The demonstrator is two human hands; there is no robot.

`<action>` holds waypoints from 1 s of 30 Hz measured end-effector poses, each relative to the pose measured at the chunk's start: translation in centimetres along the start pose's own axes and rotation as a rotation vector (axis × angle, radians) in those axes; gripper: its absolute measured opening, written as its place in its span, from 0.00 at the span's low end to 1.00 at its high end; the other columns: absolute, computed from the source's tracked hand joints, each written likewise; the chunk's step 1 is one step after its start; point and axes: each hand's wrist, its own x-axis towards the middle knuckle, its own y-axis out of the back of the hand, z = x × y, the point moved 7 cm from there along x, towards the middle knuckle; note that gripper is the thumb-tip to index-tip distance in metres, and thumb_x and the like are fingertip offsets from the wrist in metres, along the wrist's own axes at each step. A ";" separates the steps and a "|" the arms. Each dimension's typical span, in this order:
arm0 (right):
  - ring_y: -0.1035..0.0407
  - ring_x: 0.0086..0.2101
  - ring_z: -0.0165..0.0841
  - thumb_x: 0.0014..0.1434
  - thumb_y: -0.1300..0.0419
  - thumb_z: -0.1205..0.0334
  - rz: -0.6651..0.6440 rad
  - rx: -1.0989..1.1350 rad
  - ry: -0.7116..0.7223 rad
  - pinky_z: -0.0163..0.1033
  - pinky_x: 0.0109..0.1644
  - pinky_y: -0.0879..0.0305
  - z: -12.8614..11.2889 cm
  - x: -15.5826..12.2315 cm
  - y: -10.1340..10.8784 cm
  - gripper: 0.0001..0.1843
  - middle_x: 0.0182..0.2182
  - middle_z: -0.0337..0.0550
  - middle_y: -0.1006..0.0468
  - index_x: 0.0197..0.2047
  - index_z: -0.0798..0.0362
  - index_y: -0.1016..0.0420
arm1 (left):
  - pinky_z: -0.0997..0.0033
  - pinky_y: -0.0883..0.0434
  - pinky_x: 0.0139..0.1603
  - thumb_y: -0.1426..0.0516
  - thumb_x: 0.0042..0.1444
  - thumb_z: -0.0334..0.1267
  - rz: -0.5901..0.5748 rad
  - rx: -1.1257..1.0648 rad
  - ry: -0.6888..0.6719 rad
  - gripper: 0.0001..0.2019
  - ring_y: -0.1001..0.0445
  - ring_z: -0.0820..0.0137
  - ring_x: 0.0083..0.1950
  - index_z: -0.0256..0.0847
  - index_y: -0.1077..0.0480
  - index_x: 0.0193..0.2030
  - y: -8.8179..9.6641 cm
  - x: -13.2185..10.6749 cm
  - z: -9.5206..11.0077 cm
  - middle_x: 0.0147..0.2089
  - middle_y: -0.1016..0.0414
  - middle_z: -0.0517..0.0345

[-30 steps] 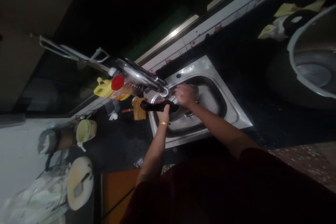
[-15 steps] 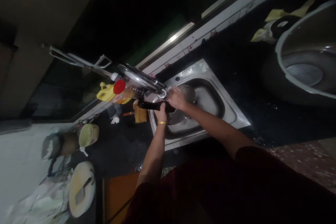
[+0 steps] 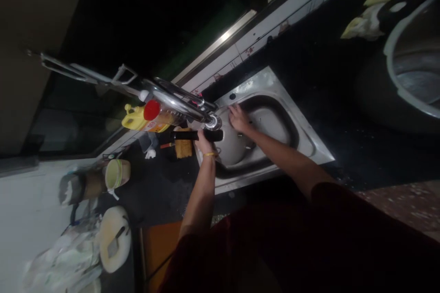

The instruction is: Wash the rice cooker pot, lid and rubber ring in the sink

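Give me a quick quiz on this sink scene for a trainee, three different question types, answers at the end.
1. Multiple choice: which hand grips the black handle?
A) Left
B) Right
C) Neither

2. True or false: in the picture, the yellow jug is to the right of the sink.

3. Fill in the blank: around the person's left wrist is a yellow ____.

Key:
1. A, the left hand.
2. False; the yellow jug is to the left of the sink.
3. Bracelet.
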 end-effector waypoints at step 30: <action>0.60 0.68 0.40 0.67 0.61 0.57 0.093 0.004 0.134 0.55 0.69 0.56 -6.2 -8.1 0.6 0.29 0.68 0.49 0.49 0.68 0.55 0.46 | 0.67 0.33 0.56 0.41 0.52 0.41 -0.120 0.128 -0.090 0.13 0.27 0.64 0.53 0.35 0.26 0.41 -3.4 -1.6 2.8 0.43 0.22 0.50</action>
